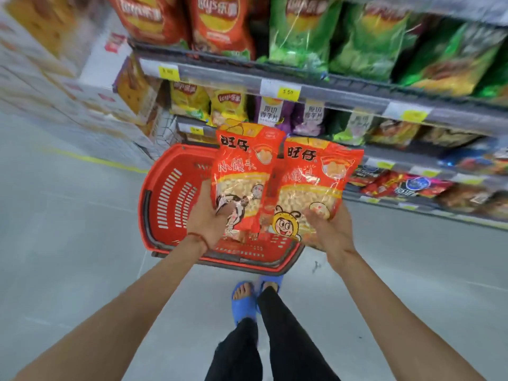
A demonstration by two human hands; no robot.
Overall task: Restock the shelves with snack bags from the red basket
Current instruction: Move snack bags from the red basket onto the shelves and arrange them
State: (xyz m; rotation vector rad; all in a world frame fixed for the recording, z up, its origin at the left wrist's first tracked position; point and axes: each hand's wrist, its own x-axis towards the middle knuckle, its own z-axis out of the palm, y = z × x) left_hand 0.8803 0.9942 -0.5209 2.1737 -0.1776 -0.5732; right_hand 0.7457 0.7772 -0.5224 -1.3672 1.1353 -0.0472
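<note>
Two red snack bags with clear windows are held upright above the red basket, which stands on the floor in front of the shelves. My left hand grips the lower edge of the left snack bag. My right hand grips the bottom of the right snack bag, which shows a cartoon bee face. The two bags touch side by side. The part of the basket floor that shows holds nothing; the bags hide the rest.
Shelves run from upper left to right, packed with red, green, yellow and purple chip bags and yellow price tags. Stacked cartons stand at the left. Grey floor lies around the basket. My feet in blue sandals stand just behind it.
</note>
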